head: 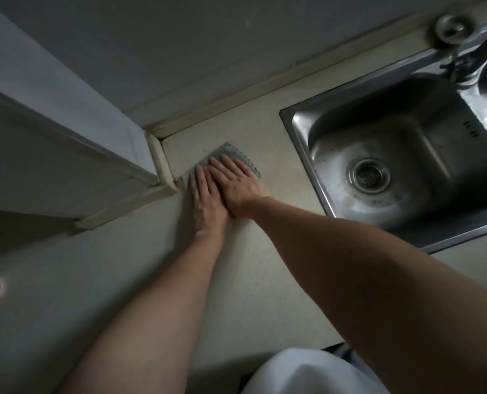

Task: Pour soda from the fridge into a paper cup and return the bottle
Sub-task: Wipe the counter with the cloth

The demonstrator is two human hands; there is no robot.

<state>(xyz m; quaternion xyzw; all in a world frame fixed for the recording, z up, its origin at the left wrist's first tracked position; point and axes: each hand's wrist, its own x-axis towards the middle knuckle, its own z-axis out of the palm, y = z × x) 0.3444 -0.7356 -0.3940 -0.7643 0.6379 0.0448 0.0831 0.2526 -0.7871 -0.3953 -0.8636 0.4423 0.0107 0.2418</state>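
Grey cloth (pixel 230 155) with a scalloped edge lies flat on the worktop (pixel 259 265) beneath both your hands. Your left hand (pixel 206 203) and right hand (pixel 236 189) rest side by side, touching, palms down and fingers spread flat on the cloth, gripping nothing. At three o'clock from your hands a steel sink (pixel 401 155) is set into the worktop, its drain (pixel 368 174) in the basin floor and a tap base (pixel 454 27) at its far rim. At nine o'clock a pale cabinet edge (pixel 74 137) meets the worktop. No soda bottle or paper cup is in view.
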